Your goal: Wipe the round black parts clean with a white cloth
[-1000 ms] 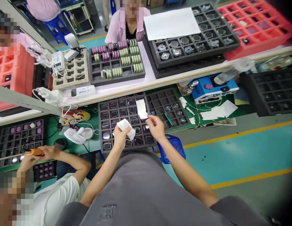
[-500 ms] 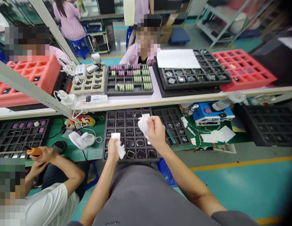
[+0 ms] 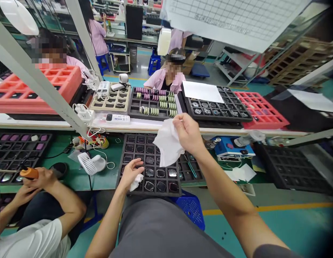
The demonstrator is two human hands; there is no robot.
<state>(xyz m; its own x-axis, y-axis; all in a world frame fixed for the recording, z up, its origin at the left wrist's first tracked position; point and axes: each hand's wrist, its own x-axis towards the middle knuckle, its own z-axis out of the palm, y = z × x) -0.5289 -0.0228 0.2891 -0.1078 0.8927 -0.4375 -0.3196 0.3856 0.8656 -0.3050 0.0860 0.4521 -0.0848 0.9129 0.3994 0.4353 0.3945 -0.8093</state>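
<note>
up goes the right hand [image 3: 190, 134], and it has a good pinch: thumb and fingers pressed together on the upper edge of a thin white cloth [image 3: 168, 145], which hangs loose and wrinkled in front of the black tray [image 3: 155, 179], its top overlapping the shelf edge [image 3: 128, 126] in this view. down to the left, the left hand [image 3: 132, 174] hovers over the tray's near left part, thumb and fingers apart and gently curled, a crumpled white wad [image 3: 136, 182] showing just beneath it; whether any fingers grip that wad, one cannot tell. and look at the tray itself, sitting on the green table [image 3: 111, 183] right before the person, its compartments carrying dark, rounded-square framed pieces [image 3: 149, 186]! just beside it on the right lies a second black tray, partly hidden by the right arm, with teal tweezers [image 3: 192, 169] lying slantwise across it. over on the left, a white fan [image 3: 91, 164] stands on the table, and beyond it a co-worker's hands [image 3: 44, 181] grasp an orange-handled tool [image 3: 29, 173].
</note>
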